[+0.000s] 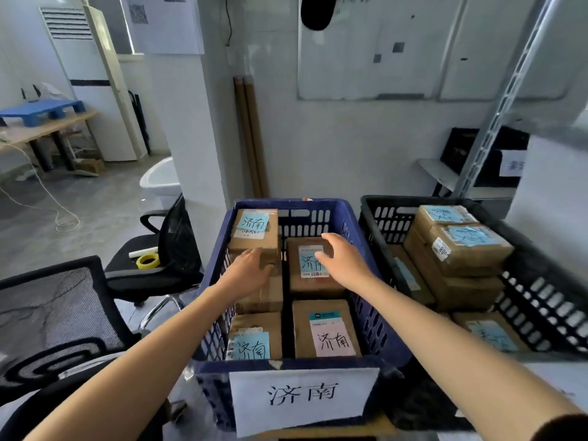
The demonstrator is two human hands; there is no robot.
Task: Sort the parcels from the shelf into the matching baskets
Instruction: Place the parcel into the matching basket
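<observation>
Two black mesh office chairs (57,313) stand at the far left, and a yellow tape roll (148,261) lies on the seat of the farther one. To their right, in the centre, sits a blue basket (356,224) with a white paper sign (302,399) on its front wall, bearing two handwritten Chinese characters. Inside are brown cardboard boxes, most showing a sticky note with the same characters. The left hand (251,272) reaches in with fingers stretched nearly straight, their tips against the front of the tall back-left parcel (254,230); it grips nothing. Beside it, the right hand (342,259) is spread over the back-right parcel (299,281), fingers loosely bent and apart, thumb over the label. Whether the palm touches the box cannot be told, and nothing is clasped. The front parcels (324,329) lie flat, side by side, nearer the viewer. These boxes look stiff, taped and probably light, with matte card that should not slip. Thumb and fingers on opposite edges seems the safest hold. Further right, a black basket (541,300) holds stacked parcels (467,246) with blue notes, and a grey metal shelf post (509,100) rises towards the far right.
</observation>
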